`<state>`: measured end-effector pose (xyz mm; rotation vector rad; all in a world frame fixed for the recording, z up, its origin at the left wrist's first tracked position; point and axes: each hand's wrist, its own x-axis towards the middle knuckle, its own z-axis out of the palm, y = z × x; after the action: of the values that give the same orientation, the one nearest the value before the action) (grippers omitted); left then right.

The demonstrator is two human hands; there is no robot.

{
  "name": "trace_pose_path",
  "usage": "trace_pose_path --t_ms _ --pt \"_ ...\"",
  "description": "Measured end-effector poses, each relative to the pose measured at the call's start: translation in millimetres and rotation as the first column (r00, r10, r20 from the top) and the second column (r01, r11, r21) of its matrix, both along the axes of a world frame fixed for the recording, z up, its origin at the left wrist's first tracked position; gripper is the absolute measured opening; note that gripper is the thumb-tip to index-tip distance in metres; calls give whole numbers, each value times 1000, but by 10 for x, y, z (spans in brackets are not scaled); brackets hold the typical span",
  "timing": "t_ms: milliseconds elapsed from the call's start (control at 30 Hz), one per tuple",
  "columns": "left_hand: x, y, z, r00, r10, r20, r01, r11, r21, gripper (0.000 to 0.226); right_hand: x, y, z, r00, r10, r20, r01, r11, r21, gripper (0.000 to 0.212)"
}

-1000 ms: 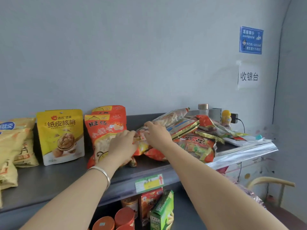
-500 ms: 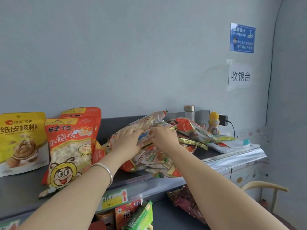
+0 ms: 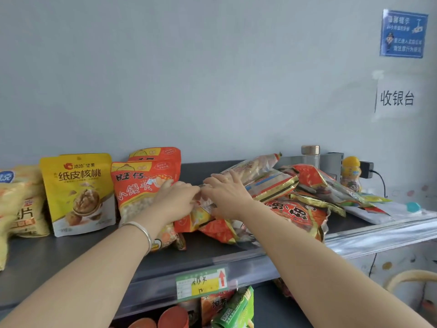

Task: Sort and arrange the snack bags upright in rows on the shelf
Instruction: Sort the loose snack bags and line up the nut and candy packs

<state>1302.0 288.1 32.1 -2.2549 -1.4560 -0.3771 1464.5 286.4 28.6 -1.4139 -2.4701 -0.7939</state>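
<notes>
Right hand (image 3: 227, 196) around snack bag (image 3: 257, 165)

We note, on shelf (image 3: 59, 261): walnut bag (image 3: 78, 195) upright at left; two bun bags (image 3: 139, 188) just right, one behind other; pile of bags (image 3: 295, 211) further right, long bag (image 3: 256, 166) on top; bottle (image 3: 310, 155) behind pile.

Soft, even, bright light; faint shadows; mild wide-angle bending at the edges; slightly soft focus throughout.
</notes>
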Motion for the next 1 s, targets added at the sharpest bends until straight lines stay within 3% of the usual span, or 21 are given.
trace_pose_path --t_ms 67,267,400,467,600,667,767,900,1000 --pt "-69 4 38 1000 9 -13 -10 999 -42 9 -58 45 -1 1000 -25 1 25 1000 -12 42" --pt "-201 64 -27 986 0 -169 -41 969 -242 78 -140 190 -57 981 -186 -58 192 974 117 46" --pt "-188 86 -23 966 -10 -258 -68 954 -293 93 -107 256 -14 954 -253 -160 280 944 177 45" --pt "-150 70 -8 955 -20 -296 -79 944 -319 86 -53 282 31 941 -267 -210 304 938 168 48" --pt "-24 -9 59 951 -103 -290 21 962 -271 33 9 281 31 948 -278 -154 293 953 80 52" --pt "9 -43 139 955 -120 -272 74 982 -172 19 18 272 15 948 -282 -150 292 955 54 52" --pt "26 -35 241 963 -78 -258 93 994 48 21 36 256 33 937 -295 -186 306 952 28 54" --pt "29 45 288 996 -84 -7 83 955 285 20 67 216 143 912 -350 -212 338 937 -91 65" --pt "78 108 351 973 -130 191 68 950 305 17 48 201 206 894 -365 -259 319 926 -202 65"
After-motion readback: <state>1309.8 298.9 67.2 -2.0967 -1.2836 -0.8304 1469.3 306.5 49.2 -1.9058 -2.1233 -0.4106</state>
